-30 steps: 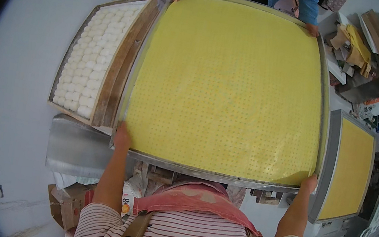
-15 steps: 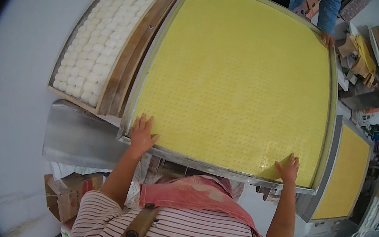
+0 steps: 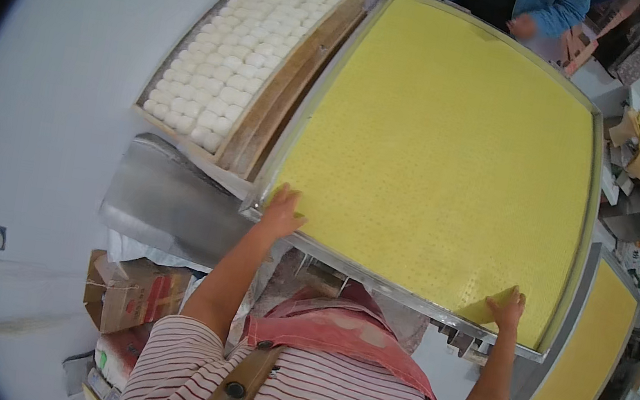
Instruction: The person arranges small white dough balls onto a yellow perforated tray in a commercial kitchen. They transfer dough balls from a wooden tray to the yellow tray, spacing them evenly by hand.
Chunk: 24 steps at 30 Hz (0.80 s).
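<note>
A wide yellow dimpled sheet (image 3: 450,161) lies within a shallow metal-rimmed tray (image 3: 405,291) in front of me. My left hand (image 3: 283,211) rests on the sheet by the tray's near left corner, fingers apart and thumb out to the side. Toward the near right corner, my right hand (image 3: 508,308) touches the sheet with its fingers and thumb spread. A darker yellow patch shows beside that thumb; whether it is a shadow or a raised part, I cannot tell. Neither hand visibly holds anything.
Left of the tray stands a wooden-sided tray (image 3: 292,84) with rows of white dough balls (image 3: 221,61). A co-worker's hand (image 3: 521,26) is beyond the far edge. Another yellow-topped frame (image 3: 585,339) stands at right. A cardboard box (image 3: 132,292) sits low at left.
The co-worker's hands have left the tray's far corners, and one is now drawn in near the body. My view has turned, so the tray sits further right and tilted. My hands keep their places.
</note>
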{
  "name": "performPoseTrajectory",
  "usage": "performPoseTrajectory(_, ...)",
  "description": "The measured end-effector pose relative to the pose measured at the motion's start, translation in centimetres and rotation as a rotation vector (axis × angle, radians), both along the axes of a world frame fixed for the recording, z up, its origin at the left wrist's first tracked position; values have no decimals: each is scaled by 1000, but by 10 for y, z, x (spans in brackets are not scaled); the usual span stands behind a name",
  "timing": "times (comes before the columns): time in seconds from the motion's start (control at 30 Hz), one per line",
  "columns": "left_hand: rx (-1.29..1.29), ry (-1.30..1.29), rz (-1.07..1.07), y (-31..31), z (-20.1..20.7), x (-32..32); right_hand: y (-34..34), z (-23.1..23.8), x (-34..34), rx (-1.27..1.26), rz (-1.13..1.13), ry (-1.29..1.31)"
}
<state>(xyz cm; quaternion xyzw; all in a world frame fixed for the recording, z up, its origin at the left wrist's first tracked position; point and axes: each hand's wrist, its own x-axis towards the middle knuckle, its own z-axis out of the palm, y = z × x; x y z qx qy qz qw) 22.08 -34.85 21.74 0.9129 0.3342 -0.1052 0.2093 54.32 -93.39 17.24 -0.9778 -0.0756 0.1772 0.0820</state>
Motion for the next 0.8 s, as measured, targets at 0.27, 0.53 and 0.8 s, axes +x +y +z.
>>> performPoseTrajectory(0.27,169,-346,2,42,83,-53,73,78,-18,-181,46,-19)
performPoseTrajectory(0.53,265,-556,610,282,62,-199,313,79,-63,706,402,-25)
performPoseTrajectory(0.8,-353,-972,1143,499,47,-269,616,102,-208,988,302,698)
